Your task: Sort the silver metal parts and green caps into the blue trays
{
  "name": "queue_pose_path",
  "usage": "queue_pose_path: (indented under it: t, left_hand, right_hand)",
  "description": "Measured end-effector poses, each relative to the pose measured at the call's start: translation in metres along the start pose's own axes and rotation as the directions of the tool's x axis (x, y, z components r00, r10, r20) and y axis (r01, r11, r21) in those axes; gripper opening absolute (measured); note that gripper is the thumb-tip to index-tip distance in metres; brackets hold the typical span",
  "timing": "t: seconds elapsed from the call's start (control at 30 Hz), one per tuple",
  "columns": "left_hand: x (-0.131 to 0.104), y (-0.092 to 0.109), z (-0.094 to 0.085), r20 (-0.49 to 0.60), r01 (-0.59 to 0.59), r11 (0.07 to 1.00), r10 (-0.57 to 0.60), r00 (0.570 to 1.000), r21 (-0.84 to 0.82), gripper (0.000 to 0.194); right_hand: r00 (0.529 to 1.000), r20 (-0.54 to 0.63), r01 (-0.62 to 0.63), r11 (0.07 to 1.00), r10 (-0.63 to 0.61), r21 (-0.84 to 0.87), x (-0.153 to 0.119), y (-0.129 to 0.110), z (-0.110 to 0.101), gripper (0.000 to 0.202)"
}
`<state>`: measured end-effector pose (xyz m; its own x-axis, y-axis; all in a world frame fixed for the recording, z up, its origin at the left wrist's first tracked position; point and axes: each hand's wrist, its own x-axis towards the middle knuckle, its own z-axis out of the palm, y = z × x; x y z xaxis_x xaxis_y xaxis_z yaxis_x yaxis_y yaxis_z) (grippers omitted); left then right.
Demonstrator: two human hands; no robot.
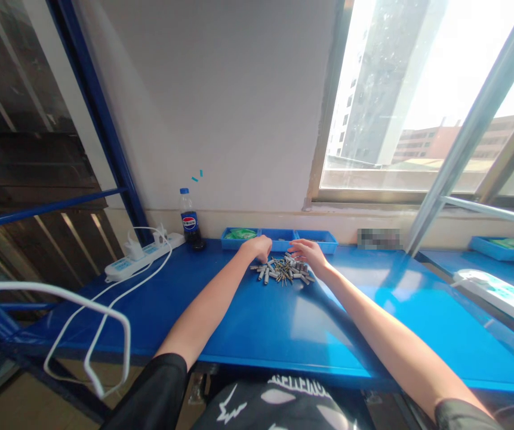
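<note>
A pile of small grey cylinders [266,276] mixed with thin brass-coloured screw-like pieces [285,273] lies on the blue table [257,328]. At its back left edge is my left hand [260,246], fingers curled downward and closed; anything between them is hidden. My right hand [310,253] hovers over the back right of the pile, fingers apart and slightly bent, with nothing visible in them. Just behind both hands stands a blue three-compartment tray [334,247]. Its left compartment holds a green packet [242,233]; small pieces in the right one are hard to make out.
A cola bottle [189,222] stands at the back left, beside a white power strip [142,258] with plugs and a looping white cable [125,322]. A blurred block [379,239] sits at the back right. Further right are another tray [502,255] and power strip [502,292].
</note>
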<state>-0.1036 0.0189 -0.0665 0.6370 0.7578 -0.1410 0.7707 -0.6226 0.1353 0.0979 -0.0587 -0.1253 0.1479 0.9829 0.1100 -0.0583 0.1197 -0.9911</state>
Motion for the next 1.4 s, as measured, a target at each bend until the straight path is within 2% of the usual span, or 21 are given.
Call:
queue_pose_path:
  t: [0.13,0.2,0.3,0.4,0.5,0.73,0.87,0.97,1.03,1.07,1.13,1.2,1.3,1.4]
  left_hand:
    - [-0.006,-0.001,-0.012,-0.02,-0.053,0.999,0.053,0.998,-0.012,0.018]
    - [-0.007,-0.002,-0.02,-0.045,-0.137,0.989,0.134,0.99,-0.06,0.018]
    - [-0.008,-0.001,-0.028,-0.159,-0.315,0.918,0.283,0.946,-0.242,0.022]
    - [-0.009,0.002,-0.031,-0.286,-0.401,0.835,0.306,0.908,-0.377,0.029]
    - [-0.009,0.005,-0.029,-0.333,-0.426,0.81,0.303,0.893,-0.404,0.032]
    - [-0.006,0.005,-0.024,-0.319,-0.419,0.822,0.307,0.897,-0.386,0.032]
    - [-0.005,0.008,-0.024,-0.298,-0.376,0.874,0.287,0.91,-0.307,0.031]
    - [-0.008,0.005,-0.028,-0.201,-0.246,0.956,0.213,0.956,-0.161,0.028]
    - [-0.013,0.001,-0.032,-0.021,-0.123,0.988,0.121,0.992,-0.097,0.032]
    - [-0.015,-0.002,-0.033,0.088,-0.06,0.995,0.068,0.994,-0.086,0.038]
    - [-0.019,-0.007,-0.032,0.267,0.056,0.995,-0.033,0.963,-0.078,0.056]
    - [-0.02,-0.01,-0.029,0.359,0.143,0.987,-0.106,0.927,-0.077,0.071]
    - [-0.017,-0.012,-0.02,0.421,0.203,0.976,-0.152,0.894,-0.079,0.067]
    - [-0.011,-0.01,-0.012,0.436,0.196,0.978,-0.144,0.888,-0.076,0.056]
  right_hand:
    - [1.0,-0.001,0.001,1.0,-0.001,-0.007,0.001,0.001,-0.001,0.021]
    - [1.0,0.0,0.002,1.0,-0.002,-0.016,0.001,0.0,0.0,0.02]
    - [1.0,0.019,0.0,0.999,0.001,-0.034,-0.002,-0.002,0.002,0.023]
    - [0.994,0.108,-0.003,1.0,0.004,-0.01,-0.005,-0.004,0.006,0.03]
    - [0.986,0.166,0.007,0.998,-0.018,0.066,-0.007,-0.005,0.007,0.034]
    - [0.98,0.196,0.017,0.992,-0.041,0.127,-0.007,-0.004,0.009,0.039]
    - [0.987,0.133,0.078,0.993,-0.089,0.091,-0.005,0.0,0.015,0.04]
    - [0.991,0.025,0.129,0.99,-0.13,0.061,0.002,0.005,0.018,0.04]
    - [0.988,-0.012,0.157,0.984,-0.157,0.082,0.006,0.009,0.019,0.043]
    - [0.986,-0.021,0.165,0.981,-0.163,0.104,0.008,0.01,0.02,0.045]
    - [0.987,-0.034,0.163,0.975,-0.16,0.151,0.01,0.011,0.02,0.049]
    - [0.989,-0.035,0.15,0.974,-0.146,0.172,0.009,0.011,0.02,0.049]
    - [0.991,-0.016,0.134,0.981,-0.133,0.142,0.005,0.009,0.02,0.045]
    - [0.993,-0.011,0.118,0.989,-0.118,0.093,0.001,0.006,0.019,0.041]
